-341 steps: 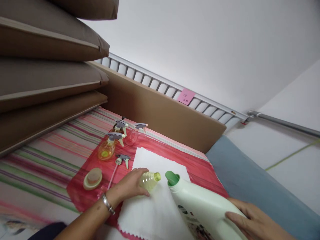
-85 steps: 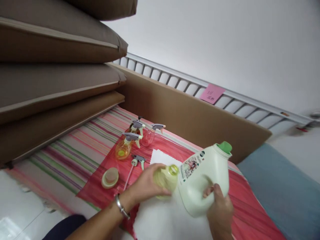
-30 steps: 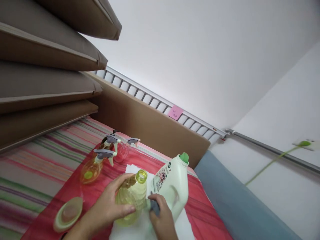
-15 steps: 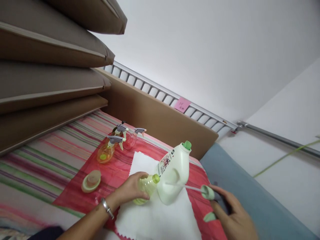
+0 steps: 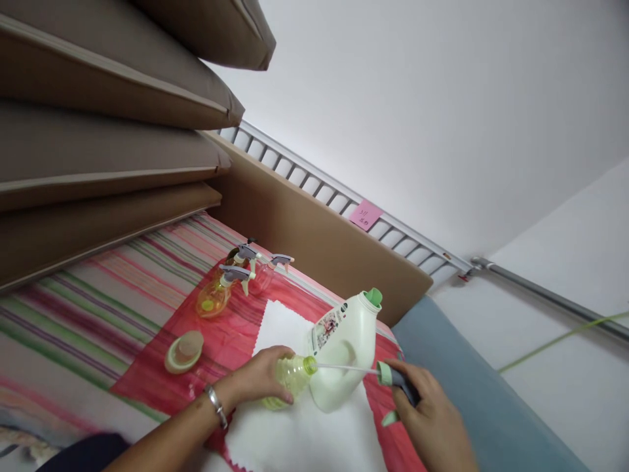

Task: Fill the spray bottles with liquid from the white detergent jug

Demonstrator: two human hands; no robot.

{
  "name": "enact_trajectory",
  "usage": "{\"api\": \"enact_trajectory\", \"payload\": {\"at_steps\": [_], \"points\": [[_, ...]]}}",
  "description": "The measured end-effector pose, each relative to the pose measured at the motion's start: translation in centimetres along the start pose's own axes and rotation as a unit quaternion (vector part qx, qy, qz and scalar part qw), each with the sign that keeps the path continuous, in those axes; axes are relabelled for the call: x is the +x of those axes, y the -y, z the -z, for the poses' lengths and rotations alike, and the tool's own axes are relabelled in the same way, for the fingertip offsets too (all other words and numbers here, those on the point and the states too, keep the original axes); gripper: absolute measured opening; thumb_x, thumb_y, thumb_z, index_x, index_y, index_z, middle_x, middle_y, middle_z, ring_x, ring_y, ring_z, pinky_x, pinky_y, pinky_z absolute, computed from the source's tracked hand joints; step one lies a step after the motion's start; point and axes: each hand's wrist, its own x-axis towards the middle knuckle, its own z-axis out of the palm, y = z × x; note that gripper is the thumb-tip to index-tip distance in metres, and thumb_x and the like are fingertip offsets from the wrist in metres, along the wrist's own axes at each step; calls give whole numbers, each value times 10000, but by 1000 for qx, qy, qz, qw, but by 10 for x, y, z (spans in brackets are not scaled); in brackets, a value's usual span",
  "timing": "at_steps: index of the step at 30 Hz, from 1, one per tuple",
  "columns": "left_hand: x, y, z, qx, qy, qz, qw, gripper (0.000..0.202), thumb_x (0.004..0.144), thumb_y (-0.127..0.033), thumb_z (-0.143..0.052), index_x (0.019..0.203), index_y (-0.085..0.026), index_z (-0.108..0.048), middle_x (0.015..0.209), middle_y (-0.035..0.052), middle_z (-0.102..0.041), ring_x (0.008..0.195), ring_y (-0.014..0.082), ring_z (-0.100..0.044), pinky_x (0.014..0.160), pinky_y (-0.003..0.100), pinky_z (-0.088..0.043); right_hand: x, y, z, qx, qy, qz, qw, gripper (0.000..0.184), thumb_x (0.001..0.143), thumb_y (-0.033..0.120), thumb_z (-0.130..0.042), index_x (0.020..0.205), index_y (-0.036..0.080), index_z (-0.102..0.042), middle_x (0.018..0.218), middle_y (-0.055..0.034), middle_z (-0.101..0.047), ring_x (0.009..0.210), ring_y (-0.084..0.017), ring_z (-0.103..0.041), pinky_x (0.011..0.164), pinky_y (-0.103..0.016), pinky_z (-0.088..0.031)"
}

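Note:
My left hand [image 5: 263,377] is wrapped round a yellow-green see-through bottle [image 5: 295,377], which is tilted with its open neck toward the right. In my right hand [image 5: 432,413] is a grey and pale green spray head [image 5: 396,379]. Its thin white dip tube [image 5: 346,368] points left, and the tip is at the mouth of the bottle; whether it is inside I cannot tell. Just behind them stands a large pale green jug [image 5: 346,347] with a label and a green spout, on a white cloth [image 5: 304,436].
Several spray bottles, one of them orange [image 5: 215,298], stand at the back of the red cloth [image 5: 162,357]. A round lid-like piece [image 5: 184,352] lies at left. Stacked brown cushions [image 5: 108,151] rise at far left; a brown board [image 5: 314,226] borders the back.
My right hand has moved left with the spray head, bringing the tube's tip to the bottle's mouth. The whole view has shifted slightly.

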Motion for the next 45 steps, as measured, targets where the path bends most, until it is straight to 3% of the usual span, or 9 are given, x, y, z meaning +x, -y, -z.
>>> {"api": "enact_trajectory", "payload": {"at_steps": [9, 13, 17, 23, 27, 33, 36, 40, 45], "points": [[-3, -8, 3, 28, 1, 13, 1000, 800, 377, -272, -864, 1115, -181, -569, 1133, 61, -612, 1076, 258, -539, 944, 332, -399, 21, 19, 6, -97, 47, -10, 994, 371, 790, 290, -380, 1086, 307, -604, 1082, -30, -590, 866, -208, -628, 578, -308, -493], [-2, -9, 2, 30, 8, 22, 999, 814, 376, -285, -867, 1124, -187, -562, 1141, 61, -609, 1079, 249, -539, 946, 325, -402, 24, 26, 4, -125, 56, 19, 990, 377, 795, 258, -374, 1082, 309, -614, 1078, -25, -602, 834, -201, -635, 554, -296, -494], [-2, -7, 1, 70, 21, 6, 997, 865, 378, -362, -866, 1163, -182, -548, 1193, 88, -585, 1104, 264, -525, 969, 345, -389, 21, 56, -10, -161, 73, 75, 981, 429, 817, 183, -347, 1153, 298, -589, 1175, -47, -582, 920, -216, -625, 577, -296, -495], [-4, -9, 2, 85, 10, -4, 996, 844, 409, -407, -847, 1170, -193, -550, 1208, 88, -588, 1110, 277, -530, 974, 364, -392, 16, 94, -43, -166, 172, 140, 961, 548, 747, 43, -377, 1219, 248, -568, 1270, -94, -554, 1095, -277, -549, 715, -339, -510], [-6, -15, 3, 93, 20, 11, 995, 875, 398, -403, -853, 1186, -180, -542, 1207, 103, -586, 1107, 283, -531, 971, 369, -398, 15, 95, -50, -142, 203, 123, 961, 579, 736, 18, -374, 1250, 220, -546, 1317, -113, -513, 1171, -285, -493, 816, -375, -503], [-7, -19, 2, 105, 24, 8, 994, 862, 421, -389, -847, 1196, -185, -531, 1223, 104, -577, 1122, 273, -523, 981, 368, -393, 14, 86, -43, -21, 253, 113, 961, 531, 758, 84, -410, 1267, 198, -512, 1380, -113, -426, 1250, -245, -419, 987, -381, -402], [-7, -19, 3, 106, 26, 3, 994, 848, 431, -402, -842, 1190, -188, -532, 1200, 95, -587, 1104, 269, -534, 967, 364, -405, 16, 82, -45, 39, 263, 115, 957, 424, 784, 165, -441, 1185, 206, -572, 1304, -111, -495, 1179, -239, -487, 968, -371, -408], [-7, -18, 3, 105, 21, -6, 994, 823, 420, -399, -848, 1161, -205, -548, 1151, 74, -608, 1064, 262, -553, 930, 355, -428, 24, 77, -48, 95, 283, 115, 948, 316, 771, 177, -472, 1026, 231, -652, 1003, -59, -643, 946, -206, -594, 868, -328, -447], [-7, -18, 2, 109, 20, -5, 994, 827, 416, -412, -847, 1158, -201, -550, 1141, 79, -613, 1048, 267, -559, 914, 358, -437, 36, 78, -47, 79, 293, 109, 947, 287, 738, 187, -505, 959, 243, -679, 946, -41, -669, 915, -215, -600, 834, -323, -430]]}}
